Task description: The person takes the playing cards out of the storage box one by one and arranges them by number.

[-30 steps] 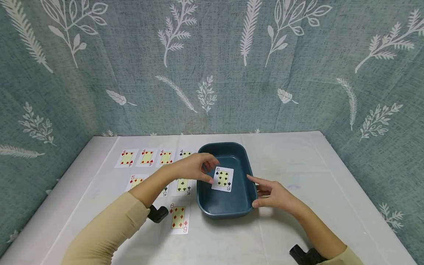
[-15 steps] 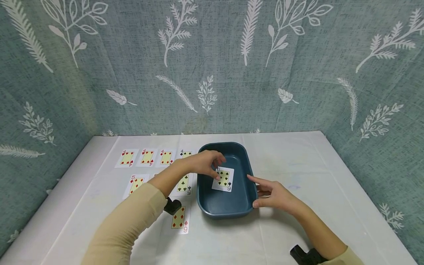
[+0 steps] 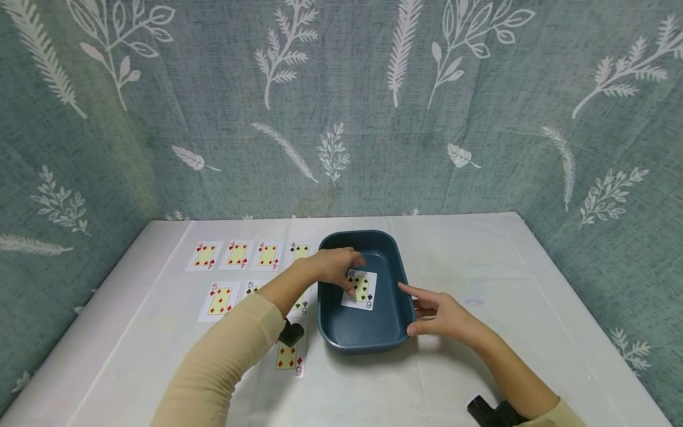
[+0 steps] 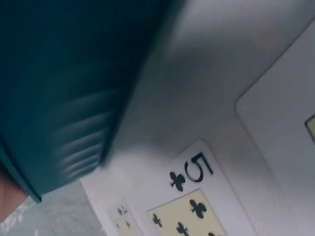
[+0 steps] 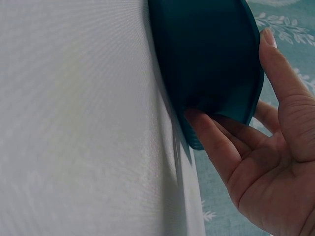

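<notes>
A dark blue tray [image 3: 364, 346] stands in the middle of the white table. My left hand [image 3: 338, 268] reaches over its left rim and pinches the left edge of a six of spades [image 3: 364, 290], held low inside the tray. At the tray's right front corner my right hand [image 3: 444, 314] grips the rim. In the right wrist view the right hand [image 5: 275, 162] has its thumb on the rim of the tray [image 5: 206, 54] and its fingers against the outer wall. The left wrist view shows the tray's outer wall [image 4: 64, 98] and a five of clubs [image 4: 197, 196].
Face-up cards lie left of the tray: a row of fours [image 3: 237, 254] at the back, fives [image 3: 220, 299] in the middle, a six of diamonds [image 3: 288, 356] nearest me. A leaf-patterned curtain [image 3: 341, 107] closes off the back and sides. The table [image 3: 491, 267] is bare right of the tray.
My left hand has carried the six of spades to the right and lower into the tray. The right hand has stayed on the tray's corner.
</notes>
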Tool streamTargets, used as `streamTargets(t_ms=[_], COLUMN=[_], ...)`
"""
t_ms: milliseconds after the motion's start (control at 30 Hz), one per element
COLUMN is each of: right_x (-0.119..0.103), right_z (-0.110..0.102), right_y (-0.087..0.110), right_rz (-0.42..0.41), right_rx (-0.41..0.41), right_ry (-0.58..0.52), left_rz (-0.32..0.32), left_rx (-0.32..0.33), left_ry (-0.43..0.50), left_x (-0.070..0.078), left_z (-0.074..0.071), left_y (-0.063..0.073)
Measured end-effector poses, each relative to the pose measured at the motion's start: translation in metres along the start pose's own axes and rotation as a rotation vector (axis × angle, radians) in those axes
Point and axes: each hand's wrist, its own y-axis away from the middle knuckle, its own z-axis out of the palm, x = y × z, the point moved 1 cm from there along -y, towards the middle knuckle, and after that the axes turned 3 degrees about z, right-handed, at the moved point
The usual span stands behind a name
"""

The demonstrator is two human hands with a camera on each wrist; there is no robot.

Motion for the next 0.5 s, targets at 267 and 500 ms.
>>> streamTargets(t_ms=[267, 500], right_x=[0.001, 0.000], right_z=[0.000, 0.000], right_y=[0.000, 0.000], right_rz=[-0.008, 0.004], right_rx=[0.002, 0.013], right_ry=[0.016, 0.023], left_rz=[-0.062, -0.053], left_rx=[0.037, 0.044], left_ry=[-0.128, -0.174], left_x=[0.002, 0.002], left_z=[0.011, 0.014], left_y=[-0.003, -0.004])
